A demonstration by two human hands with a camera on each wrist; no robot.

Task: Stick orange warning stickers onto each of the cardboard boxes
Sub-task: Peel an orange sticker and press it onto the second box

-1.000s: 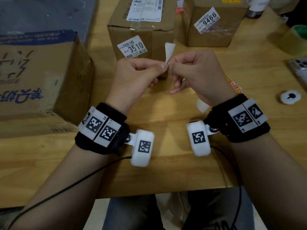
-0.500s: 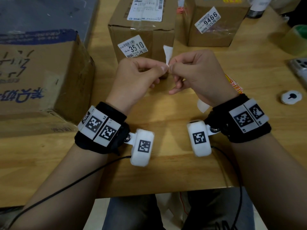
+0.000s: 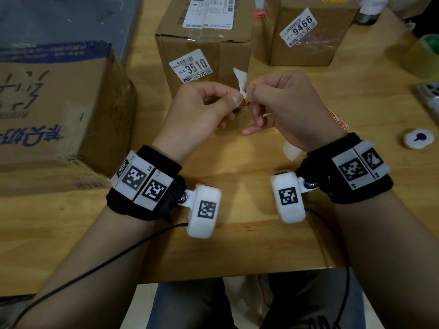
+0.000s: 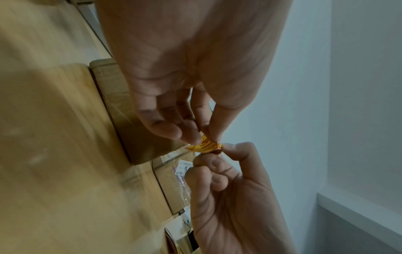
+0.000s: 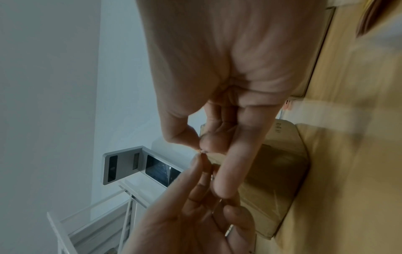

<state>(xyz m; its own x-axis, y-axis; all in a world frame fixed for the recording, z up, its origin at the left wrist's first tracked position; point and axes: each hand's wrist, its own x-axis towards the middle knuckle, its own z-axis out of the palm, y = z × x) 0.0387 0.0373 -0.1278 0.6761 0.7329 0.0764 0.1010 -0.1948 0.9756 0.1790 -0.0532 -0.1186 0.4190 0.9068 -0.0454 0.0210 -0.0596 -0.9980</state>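
Orange warning sticker (image 4: 204, 147) with white backing strip (image 3: 240, 78), pinched between left hand (image 3: 202, 112) and right hand (image 3: 288, 108) above the wooden table (image 3: 237, 245). Brown cardboard box labelled 3510 (image 3: 204, 51) stands just behind the hands.

Middle box (image 3: 209, 48) label: "3510", "5元". Right box (image 3: 308, 39) label: "9466", "5元".

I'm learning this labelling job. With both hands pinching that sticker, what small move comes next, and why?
Probably pull the hands apart to finish peeling: the left hand pinches the orange sticker, the right hand pinches the white backing, and only a corner looks separated.
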